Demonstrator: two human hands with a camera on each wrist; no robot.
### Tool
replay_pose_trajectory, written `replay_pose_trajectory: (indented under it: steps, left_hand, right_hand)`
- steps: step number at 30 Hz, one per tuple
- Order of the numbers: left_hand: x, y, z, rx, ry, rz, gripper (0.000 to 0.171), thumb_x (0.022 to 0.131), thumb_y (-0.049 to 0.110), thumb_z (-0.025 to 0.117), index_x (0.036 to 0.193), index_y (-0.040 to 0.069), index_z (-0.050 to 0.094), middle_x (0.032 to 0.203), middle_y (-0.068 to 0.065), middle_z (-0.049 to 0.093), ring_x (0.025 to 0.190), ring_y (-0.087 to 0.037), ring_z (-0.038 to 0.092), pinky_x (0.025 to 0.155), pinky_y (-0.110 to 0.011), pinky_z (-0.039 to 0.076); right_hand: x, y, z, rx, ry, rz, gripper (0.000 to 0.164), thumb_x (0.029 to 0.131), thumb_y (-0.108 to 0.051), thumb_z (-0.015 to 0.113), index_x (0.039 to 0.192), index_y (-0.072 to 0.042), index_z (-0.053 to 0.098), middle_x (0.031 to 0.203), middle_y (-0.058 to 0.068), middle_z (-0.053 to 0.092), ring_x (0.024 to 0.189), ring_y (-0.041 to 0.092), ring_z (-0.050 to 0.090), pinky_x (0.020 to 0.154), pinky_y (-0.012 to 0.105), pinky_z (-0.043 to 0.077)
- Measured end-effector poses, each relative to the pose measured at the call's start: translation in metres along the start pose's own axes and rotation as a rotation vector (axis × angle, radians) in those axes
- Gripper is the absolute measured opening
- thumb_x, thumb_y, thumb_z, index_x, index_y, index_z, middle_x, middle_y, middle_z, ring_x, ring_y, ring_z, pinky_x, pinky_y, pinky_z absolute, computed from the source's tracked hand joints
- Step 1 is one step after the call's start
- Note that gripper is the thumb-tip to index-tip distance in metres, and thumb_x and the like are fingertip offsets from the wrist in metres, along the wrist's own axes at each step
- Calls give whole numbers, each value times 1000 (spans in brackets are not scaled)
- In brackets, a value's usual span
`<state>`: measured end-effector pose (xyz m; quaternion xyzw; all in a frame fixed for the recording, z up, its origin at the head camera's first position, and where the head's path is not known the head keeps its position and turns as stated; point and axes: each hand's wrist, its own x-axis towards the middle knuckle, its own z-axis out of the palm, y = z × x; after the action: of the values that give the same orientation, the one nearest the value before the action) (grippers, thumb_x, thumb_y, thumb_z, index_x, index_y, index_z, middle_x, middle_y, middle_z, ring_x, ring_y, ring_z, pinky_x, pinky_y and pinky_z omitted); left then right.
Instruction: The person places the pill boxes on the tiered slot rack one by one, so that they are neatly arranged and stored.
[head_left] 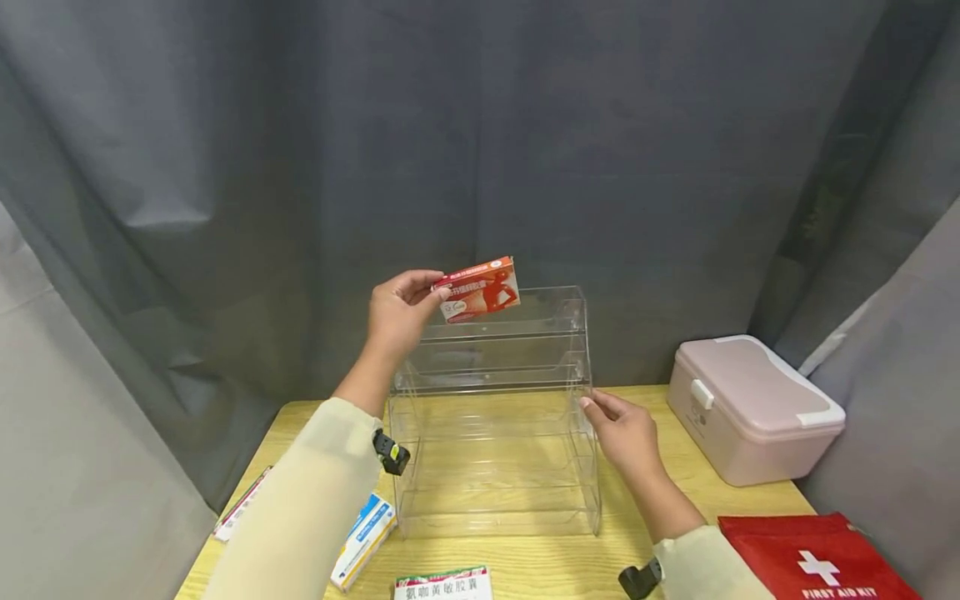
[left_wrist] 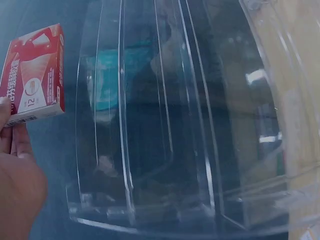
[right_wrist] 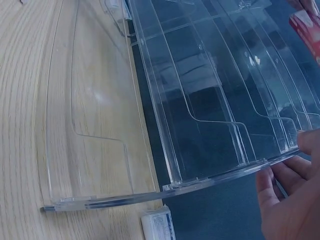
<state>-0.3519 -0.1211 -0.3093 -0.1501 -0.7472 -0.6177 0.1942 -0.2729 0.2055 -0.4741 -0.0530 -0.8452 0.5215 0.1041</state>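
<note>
My left hand [head_left: 400,314] pinches a red and orange medicine box [head_left: 480,292] by its left end, above the top tier of a clear plastic tiered rack [head_left: 495,523]. Seen from the left wrist, the box [left_wrist: 35,72] is upright beside the rack's top shelves, apart from them. At the rack's right side, my right hand [head_left: 624,429] holds the edge of the side panel. The right wrist view shows that hand [right_wrist: 295,192] with its thumb on one side of the panel [right_wrist: 225,177] and fingers on the other.
A pink lidded case [head_left: 750,408] stands at the table's back right, with a red first aid pouch [head_left: 817,558] in front. Left of the rack lie a blue and white box [head_left: 365,537] and a partly hidden box [head_left: 236,512]. Another medicine box [head_left: 442,586] lies at the front edge.
</note>
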Motion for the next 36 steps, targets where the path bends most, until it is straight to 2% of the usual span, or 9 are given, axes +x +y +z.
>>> replay_pose_trajectory:
  steps: [4, 9, 15, 23, 29, 36]
  left_hand:
    - [8, 4, 8, 63, -10, -11, 27, 99, 20, 84, 124, 10, 80, 129, -9, 80, 124, -23, 76, 104, -39, 63]
    - [13, -1, 15, 148, -23, -34, 25, 101, 22, 82, 125, 14, 80, 129, -5, 80, 121, -21, 76, 99, -42, 64]
    - [13, -13, 25, 151, -49, -57, 23, 101, 17, 81, 123, 13, 80, 130, -6, 79, 120, -22, 76, 101, -40, 64]
    - [13, -19, 43, 156, -82, -56, 20, 102, 11, 78, 122, 11, 80, 128, -8, 80, 121, -24, 76, 100, -41, 64]
    - [10, -21, 57, 202, -96, -103, 19, 103, 15, 79, 122, 14, 80, 128, -6, 80, 121, -23, 75, 99, -41, 65]
    - [8, -17, 69, 236, -118, -103, 21, 105, 16, 76, 126, 16, 80, 133, -5, 79, 125, -21, 75, 99, -40, 65]
  right_hand:
    - [0, -2, 5, 9, -9, -4, 55, 111, -45, 64, 153, -10, 64, 150, 15, 67, 142, 43, 62, 116, 58, 53]
    - [-3, -4, 11, 26, -18, 2, 54, 111, -46, 65, 152, -11, 65, 149, 14, 68, 140, 42, 63, 115, 57, 55]
    - [-8, -5, 13, 34, -41, 15, 55, 110, -47, 65, 153, -12, 64, 151, 13, 67, 142, 41, 62, 117, 58, 52]
    - [-9, -8, 10, 33, -40, 27, 55, 111, -46, 64, 153, -11, 64, 150, 15, 67, 143, 43, 60, 118, 59, 51]
    - [-8, -6, 8, 21, -42, 30, 56, 111, -47, 64, 153, -11, 64, 150, 15, 67, 143, 44, 60, 118, 59, 51]
    - [-4, -5, 6, 5, -30, 26, 59, 110, -51, 64, 153, -12, 64, 149, 16, 67, 143, 45, 60, 118, 60, 51]
